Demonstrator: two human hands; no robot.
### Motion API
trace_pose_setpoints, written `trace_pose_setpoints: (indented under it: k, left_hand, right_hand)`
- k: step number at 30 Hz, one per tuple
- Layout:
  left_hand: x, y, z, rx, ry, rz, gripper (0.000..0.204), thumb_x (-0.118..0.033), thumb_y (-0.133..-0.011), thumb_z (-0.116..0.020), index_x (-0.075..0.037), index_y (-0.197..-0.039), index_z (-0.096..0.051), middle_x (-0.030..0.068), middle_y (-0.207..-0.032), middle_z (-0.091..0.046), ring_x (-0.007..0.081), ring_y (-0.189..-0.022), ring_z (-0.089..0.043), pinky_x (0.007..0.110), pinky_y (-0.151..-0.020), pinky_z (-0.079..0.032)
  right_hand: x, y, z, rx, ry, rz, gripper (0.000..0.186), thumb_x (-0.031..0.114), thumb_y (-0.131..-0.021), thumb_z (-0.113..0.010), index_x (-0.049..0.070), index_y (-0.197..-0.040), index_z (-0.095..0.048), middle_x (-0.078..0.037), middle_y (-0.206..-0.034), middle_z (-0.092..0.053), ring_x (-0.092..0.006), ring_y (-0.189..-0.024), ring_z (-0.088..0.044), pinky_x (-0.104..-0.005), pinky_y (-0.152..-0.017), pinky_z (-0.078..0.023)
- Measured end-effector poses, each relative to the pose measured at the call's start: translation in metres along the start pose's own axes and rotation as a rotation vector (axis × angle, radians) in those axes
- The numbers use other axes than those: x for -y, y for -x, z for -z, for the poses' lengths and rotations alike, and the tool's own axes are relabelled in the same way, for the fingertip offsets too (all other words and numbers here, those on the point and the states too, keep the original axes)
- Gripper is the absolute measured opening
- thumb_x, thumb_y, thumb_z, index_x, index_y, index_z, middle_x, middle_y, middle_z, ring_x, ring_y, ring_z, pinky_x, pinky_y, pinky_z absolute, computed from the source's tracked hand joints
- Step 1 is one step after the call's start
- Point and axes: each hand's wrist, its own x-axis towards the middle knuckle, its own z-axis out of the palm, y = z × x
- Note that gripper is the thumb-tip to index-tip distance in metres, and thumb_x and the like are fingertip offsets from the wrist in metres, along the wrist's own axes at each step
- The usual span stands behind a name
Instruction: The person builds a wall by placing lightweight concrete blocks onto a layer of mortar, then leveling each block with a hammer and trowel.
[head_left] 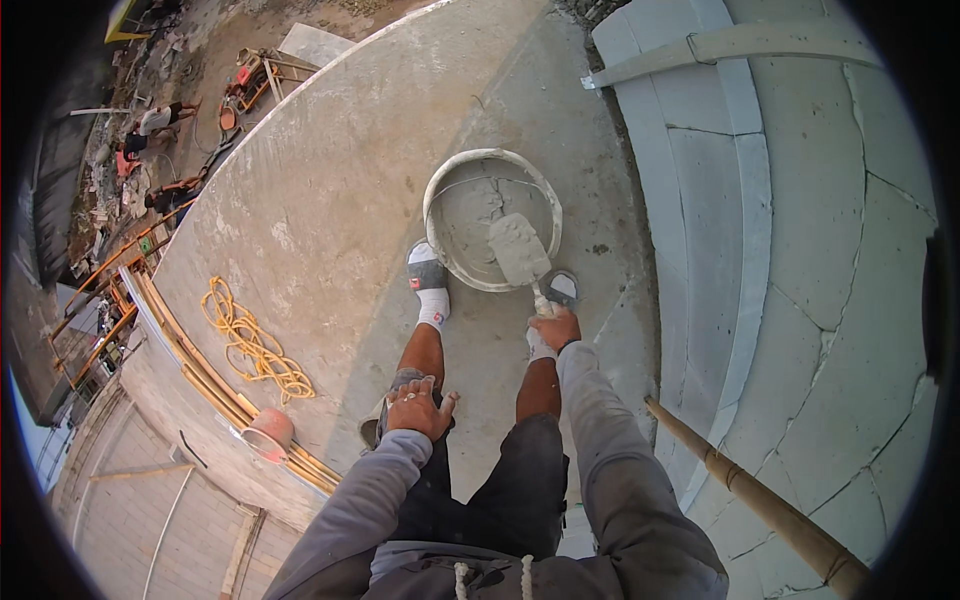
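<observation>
My right hand (556,326) grips the handle of a trowel (519,247) whose broad blade, coated in grey wet mix, lies over the right half of a round tub (434,205). The tub holds grey mortar (468,222) with cracked lumps near its middle, and a thin wire handle crosses it. My left hand (418,408), dusted with pale residue, rests at my left knee with its fingers apart and holds nothing. My feet, in socks and slides, stand either side of the tub's near edge on concrete.
A coiled yellow hose (245,335), long poles (180,365) and a pink bucket (268,432) lie left. Co-workers (155,120) are below, beyond the slab's curved edge (240,135). A cracked grey panel wall (800,220), a plank (740,45) and an upright pole (740,480) are right.
</observation>
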Motion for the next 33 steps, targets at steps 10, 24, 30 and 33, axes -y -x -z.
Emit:
trace_pose_setpoints:
  k: [10,24,30,33]
  left_hand:
    - [-0.011,0.003,0.001,-0.058,-0.045,-0.047,0.062,-0.054,-0.086,-0.042,-0.009,-0.129,-0.045,0.0149,-0.130,-0.047,0.0299,-0.123,-0.042,0.048,-0.105,-0.023]
    - [-0.006,0.006,0.008,-0.053,0.003,0.018,0.065,-0.054,-0.086,-0.041,-0.009,-0.133,-0.040,0.0169,-0.136,-0.041,0.0296,-0.128,-0.037,0.047,-0.108,-0.021]
    - [-0.013,0.006,0.001,0.000,-0.034,0.066,0.067,-0.055,-0.086,-0.040,-0.010,-0.136,-0.037,0.0162,-0.137,-0.040,0.0291,-0.129,-0.036,0.047,-0.108,-0.021]
    - [-0.018,0.006,-0.001,0.016,-0.037,0.072,0.067,-0.055,-0.086,-0.040,-0.010,-0.135,-0.036,0.0172,-0.137,-0.039,0.0287,-0.129,-0.035,0.046,-0.108,-0.021]
  right_hand:
    - [-0.012,0.074,0.100,0.438,-0.814,0.108,0.018,0.016,-0.073,-0.068,0.003,-0.067,-0.057,-0.007,-0.057,-0.056,-0.0157,-0.047,-0.053,-0.0312,-0.045,-0.040]
    - [0.060,0.092,0.355,-0.939,-0.077,0.169,0.034,0.020,-0.067,-0.065,0.001,-0.093,-0.058,-0.019,-0.083,-0.064,-0.0344,-0.079,-0.062,-0.0396,-0.072,-0.049]
    - [0.142,0.018,0.414,-0.919,0.165,0.211,0.038,0.023,-0.069,-0.062,0.002,-0.100,-0.057,-0.022,-0.092,-0.064,-0.0370,-0.089,-0.061,-0.0422,-0.078,-0.049]
    - [0.167,0.001,0.411,-0.942,0.186,0.242,0.039,0.024,-0.070,-0.063,0.002,-0.102,-0.057,-0.021,-0.094,-0.064,-0.0363,-0.090,-0.061,-0.0416,-0.079,-0.049]
